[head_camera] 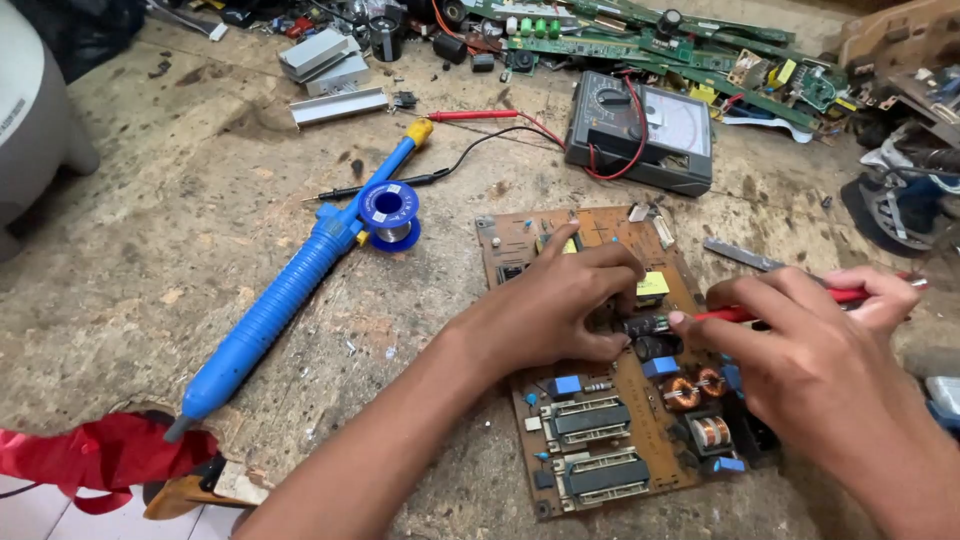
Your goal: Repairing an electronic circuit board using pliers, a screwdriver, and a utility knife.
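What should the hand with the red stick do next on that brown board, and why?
Probably nudge the thin red-handled tool a little further left, until it meets the black cylindrical part. The right hand aims it that way, the tool's end lies just beside the part, and the left hand presses down on the brown circuit board and pinches that part, so the board looks steadied.

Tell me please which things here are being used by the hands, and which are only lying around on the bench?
In use:
- brown circuit board, held by the left hand
- red tool, held in the right hand, tip at the board's parts

Lying about:
- blue suction pump
- solder spool
- meter with its leads
- green boards
- red cloth
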